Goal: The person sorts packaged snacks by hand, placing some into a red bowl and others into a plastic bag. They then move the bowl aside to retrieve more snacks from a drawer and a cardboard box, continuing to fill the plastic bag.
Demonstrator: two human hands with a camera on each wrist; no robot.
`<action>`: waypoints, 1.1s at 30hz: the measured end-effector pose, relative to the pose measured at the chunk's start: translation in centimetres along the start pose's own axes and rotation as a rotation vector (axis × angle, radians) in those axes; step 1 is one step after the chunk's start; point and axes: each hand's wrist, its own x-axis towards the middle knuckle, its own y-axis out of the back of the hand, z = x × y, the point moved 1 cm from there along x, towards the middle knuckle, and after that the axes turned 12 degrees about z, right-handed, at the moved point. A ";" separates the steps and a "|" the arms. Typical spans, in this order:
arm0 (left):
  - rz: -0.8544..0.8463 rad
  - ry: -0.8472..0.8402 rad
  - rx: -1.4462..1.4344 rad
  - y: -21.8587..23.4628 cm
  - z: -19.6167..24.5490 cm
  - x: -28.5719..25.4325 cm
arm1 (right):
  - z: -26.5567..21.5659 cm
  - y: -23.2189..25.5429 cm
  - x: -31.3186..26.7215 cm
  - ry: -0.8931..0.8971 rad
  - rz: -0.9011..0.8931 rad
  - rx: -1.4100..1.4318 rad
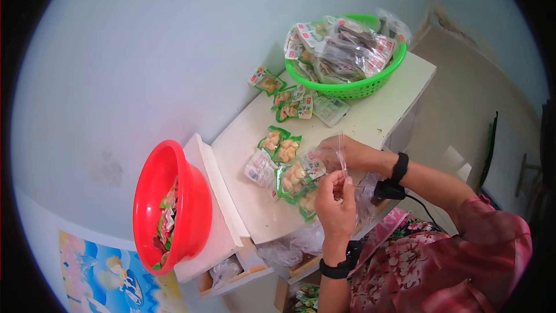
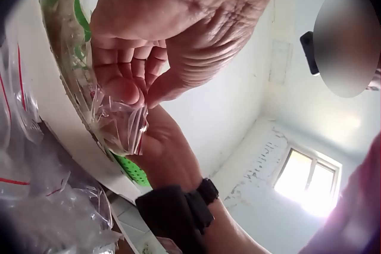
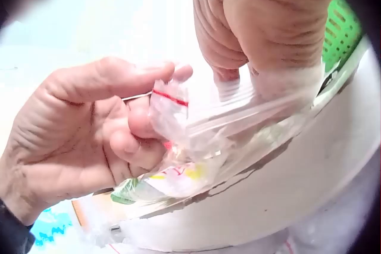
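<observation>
My left hand (image 1: 339, 203) pinches the mouth edge of a clear zip bag (image 3: 172, 102) between thumb and fingers; a red line runs along that edge. My right hand (image 1: 336, 149) is at the same bag, its thumb and fingers reaching down behind or into the stretched plastic, as the right wrist view shows. Its fingertips are hidden, and I cannot tell whether they grip anything. Just beside the hands lies a green-edged packet (image 1: 292, 179) of pale, lumpy food, overlapped by clear film. Two similar packets (image 1: 288, 149) and a white-backed one (image 1: 260, 169) lie close by on the white tabletop (image 1: 359, 124).
A green basket (image 1: 359, 90) heaped with packets stands at the table's far end, several loose packets (image 1: 294, 104) beside it. A red basin (image 1: 200, 208) holding more packets sits at the left. Clear bags (image 1: 301, 240) fill the open drawer below the table edge.
</observation>
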 end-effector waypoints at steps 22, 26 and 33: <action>-0.426 -0.274 0.882 -1.5 -2.2 23.3 | -3.2 6.0 -5.2 -0.375 0.274 0.318; -0.458 -0.402 1.128 -3.6 -5.9 25.3 | -3.1 6.1 -5.5 -0.351 0.271 0.298; -0.428 -0.286 1.044 -4.6 -6.1 26.0 | -3.1 6.3 -5.4 -0.340 0.245 0.280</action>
